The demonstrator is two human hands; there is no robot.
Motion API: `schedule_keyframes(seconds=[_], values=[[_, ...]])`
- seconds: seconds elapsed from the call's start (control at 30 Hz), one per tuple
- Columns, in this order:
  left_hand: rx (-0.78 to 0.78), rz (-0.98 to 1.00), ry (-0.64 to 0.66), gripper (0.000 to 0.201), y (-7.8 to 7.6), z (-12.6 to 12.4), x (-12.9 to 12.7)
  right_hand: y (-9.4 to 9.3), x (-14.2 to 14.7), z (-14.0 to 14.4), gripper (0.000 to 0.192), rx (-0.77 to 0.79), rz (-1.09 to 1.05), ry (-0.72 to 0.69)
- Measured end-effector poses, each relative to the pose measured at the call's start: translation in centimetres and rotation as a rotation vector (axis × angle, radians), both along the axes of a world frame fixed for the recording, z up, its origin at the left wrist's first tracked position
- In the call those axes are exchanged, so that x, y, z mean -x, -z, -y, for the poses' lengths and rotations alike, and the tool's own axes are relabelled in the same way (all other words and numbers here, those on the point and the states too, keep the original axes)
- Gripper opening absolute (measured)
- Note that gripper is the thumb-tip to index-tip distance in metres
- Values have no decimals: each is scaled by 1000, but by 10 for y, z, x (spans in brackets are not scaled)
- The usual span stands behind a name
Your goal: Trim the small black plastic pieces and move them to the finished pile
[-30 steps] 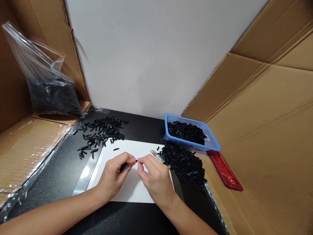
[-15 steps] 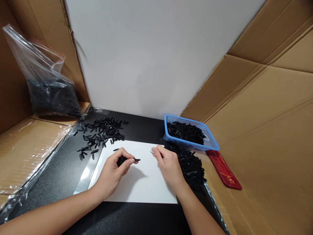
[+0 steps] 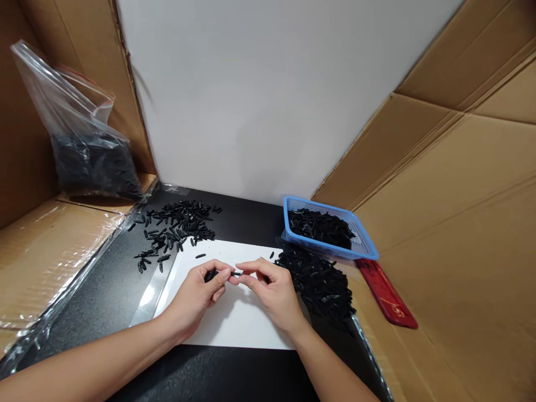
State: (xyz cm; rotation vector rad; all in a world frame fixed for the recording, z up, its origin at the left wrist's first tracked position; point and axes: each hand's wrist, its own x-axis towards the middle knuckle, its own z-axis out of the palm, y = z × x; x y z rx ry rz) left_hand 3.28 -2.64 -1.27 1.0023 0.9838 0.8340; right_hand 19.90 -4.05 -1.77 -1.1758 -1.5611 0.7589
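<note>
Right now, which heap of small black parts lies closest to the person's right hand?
The dense pile on the black tabletop beside the right hand, in front of the blue basket. The scattered pile lies far left; the basket's parts sit behind.

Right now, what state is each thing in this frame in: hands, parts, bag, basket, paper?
left hand: fingers pinched on a small black part
right hand: fingers touching that part's other end
plastic bag: upright, mouth open, black parts inside
blue basket: partly filled with black parts
loose pile: scattered on the black mat
dense pile: heaped beside the basket
white sheet: lying flat under the hands
</note>
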Motion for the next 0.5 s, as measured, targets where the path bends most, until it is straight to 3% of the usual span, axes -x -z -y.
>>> schedule_keyframes(seconds=[0.17,0.3,0.43,0.5], values=[[58,3,89,36,3,1,-1,3,3,-1,10,128,-115,41],[44,-27,132,37,5,0,0,6,0,-3,26,209,-155,3],[36,-23,132,37,5,1,1,9,-10,-5,59,197,40,38],[31,-20,130,37,5,1,1,10,-15,-7,53,146,202,87]])
